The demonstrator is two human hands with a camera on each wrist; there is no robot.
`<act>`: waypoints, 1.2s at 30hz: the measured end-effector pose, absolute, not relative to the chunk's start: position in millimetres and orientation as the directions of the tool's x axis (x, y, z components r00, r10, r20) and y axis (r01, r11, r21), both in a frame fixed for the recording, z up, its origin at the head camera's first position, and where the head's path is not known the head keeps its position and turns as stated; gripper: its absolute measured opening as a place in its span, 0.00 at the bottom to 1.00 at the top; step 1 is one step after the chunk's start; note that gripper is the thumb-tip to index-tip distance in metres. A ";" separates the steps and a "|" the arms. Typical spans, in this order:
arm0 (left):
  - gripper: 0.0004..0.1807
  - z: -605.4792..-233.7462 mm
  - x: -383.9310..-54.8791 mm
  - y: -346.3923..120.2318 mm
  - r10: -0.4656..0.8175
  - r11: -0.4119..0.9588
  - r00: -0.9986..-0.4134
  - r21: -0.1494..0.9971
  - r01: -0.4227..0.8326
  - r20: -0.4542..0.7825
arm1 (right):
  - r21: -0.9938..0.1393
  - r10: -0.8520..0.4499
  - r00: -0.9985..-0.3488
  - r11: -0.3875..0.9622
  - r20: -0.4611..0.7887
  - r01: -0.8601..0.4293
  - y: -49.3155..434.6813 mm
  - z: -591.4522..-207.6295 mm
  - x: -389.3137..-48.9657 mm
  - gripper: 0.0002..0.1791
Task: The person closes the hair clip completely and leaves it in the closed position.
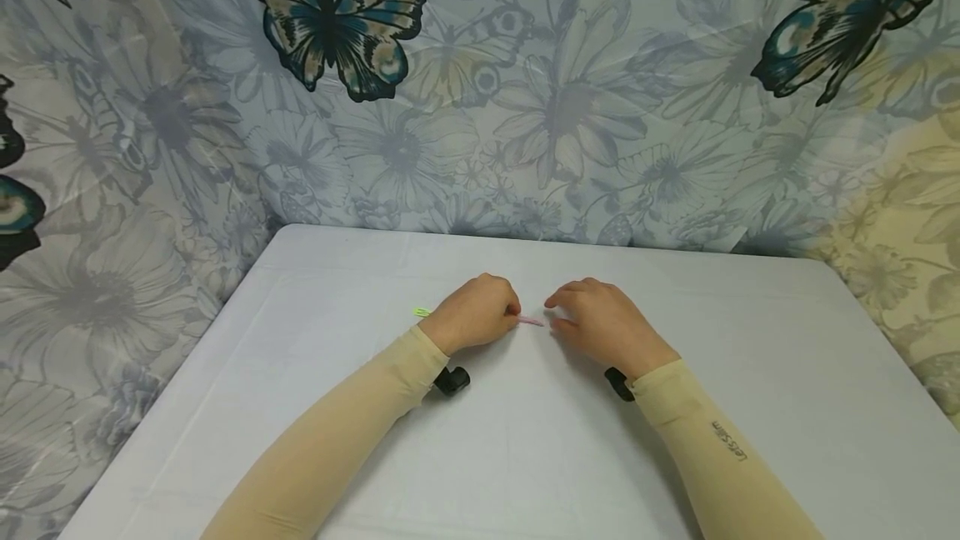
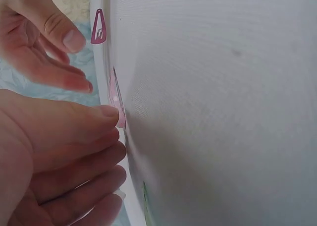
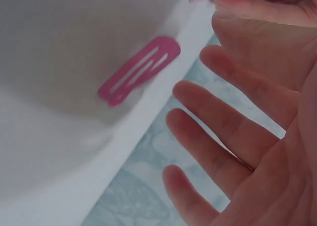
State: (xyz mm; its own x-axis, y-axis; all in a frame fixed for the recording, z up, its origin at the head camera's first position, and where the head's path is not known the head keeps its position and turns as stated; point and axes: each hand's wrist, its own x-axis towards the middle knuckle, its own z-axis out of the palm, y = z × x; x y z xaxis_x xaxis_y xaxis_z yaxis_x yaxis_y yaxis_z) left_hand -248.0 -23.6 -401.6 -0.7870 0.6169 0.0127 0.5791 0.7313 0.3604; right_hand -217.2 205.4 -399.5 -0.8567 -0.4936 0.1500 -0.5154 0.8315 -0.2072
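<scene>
My left hand [image 1: 476,309] pinches a pale pink snap hair clip [image 2: 117,99] by one end between thumb and fingers, close over the white table. The clip's narrow tip points toward my right hand [image 1: 603,322]. That hand holds nothing; its fingers are spread and slightly bent, a short way from the tip. A darker pink snap hair clip [image 3: 141,71] lies on the table beside the right fingers; in the head view the right hand hides it. On the other side, behind the left wrist, a green clip [image 1: 422,312] lies partly covered.
The white table [image 1: 360,457] has its far edge against a cloth backdrop [image 1: 450,148] printed with flowers and butterflies. A black wrist camera [image 1: 452,381] sits under the left wrist, and another black camera [image 1: 619,384] under the right.
</scene>
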 end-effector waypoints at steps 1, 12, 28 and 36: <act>0.07 -402.0 -248.0 -22.5 0.614 0.734 -0.789 0.360 0.575 0.009 | -0.212 -0.484 -0.863 0.837 0.143 -0.505 208.6 -398.9 -216.2 0.13; 0.13 -398.0 -243.9 -16.2 0.598 0.745 -0.802 0.370 0.555 -0.001 | -0.232 -0.417 -0.903 0.872 0.107 -0.431 239.6 -397.1 -205.7 0.15; 0.18 -393.7 -237.9 28.5 0.645 0.721 -0.764 0.336 0.606 -0.005 | -0.248 -0.365 -0.928 0.894 0.076 -0.372 268.8 -395.4 -194.1 0.19; 0.14 -395.0 -237.5 51.6 0.669 0.708 -0.743 0.288 0.645 0.020 | -0.241 -0.388 -0.915 0.883 0.107 -0.403 264.5 -395.0 -192.2 0.17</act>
